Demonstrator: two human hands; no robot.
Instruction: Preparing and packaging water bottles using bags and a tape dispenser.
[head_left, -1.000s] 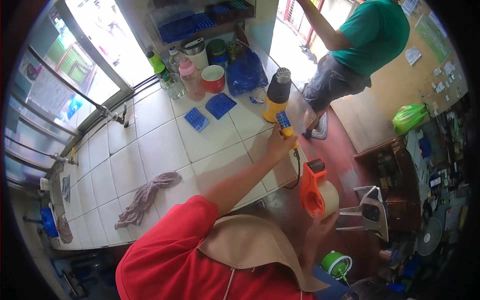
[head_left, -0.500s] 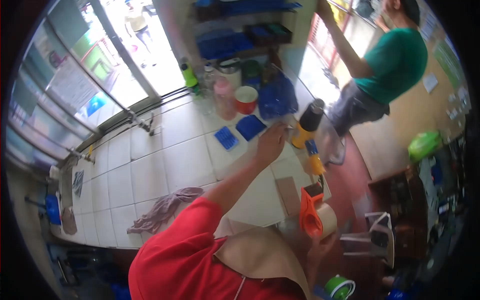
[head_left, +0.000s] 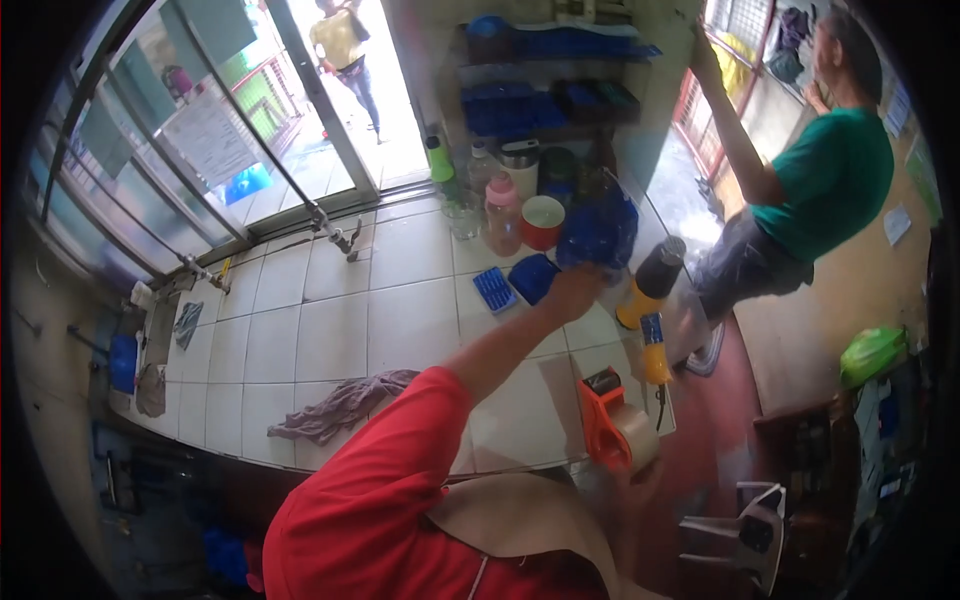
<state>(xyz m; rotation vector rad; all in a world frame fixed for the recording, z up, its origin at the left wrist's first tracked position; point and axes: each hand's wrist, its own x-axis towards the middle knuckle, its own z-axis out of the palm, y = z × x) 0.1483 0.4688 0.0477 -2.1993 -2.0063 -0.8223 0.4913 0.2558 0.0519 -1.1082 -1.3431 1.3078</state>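
My left hand [head_left: 572, 292] reaches across the tiled counter [head_left: 405, 300] to the blue plastic bag [head_left: 590, 230] and a dark blue flat piece [head_left: 530, 272]; its fingertips are too unclear to read. Beside it, the yellow-and-black heat gun [head_left: 651, 285] stands at the counter's right end. My right hand [head_left: 640, 470], blurred and low at the counter's front edge, holds an orange tape dispenser [head_left: 607, 425] with a wide tape roll. A small blue slotted piece [head_left: 493, 289] lies left of my left hand.
Bottles, a red cup [head_left: 541, 236] and containers stand at the back, below a shelf [head_left: 550, 63]. A crumpled cloth [head_left: 340, 408] lies near the front. A person in a green shirt [head_left: 830, 180] stands at right, by a doorway. Another person [head_left: 345, 55] is outside. A white chair [head_left: 740, 540] is lower right.
My left hand has left the heat gun's handle and moved toward the blue bag. The view has swung, shifting the scene rightward. The dispenser now sits against the counter's front edge.
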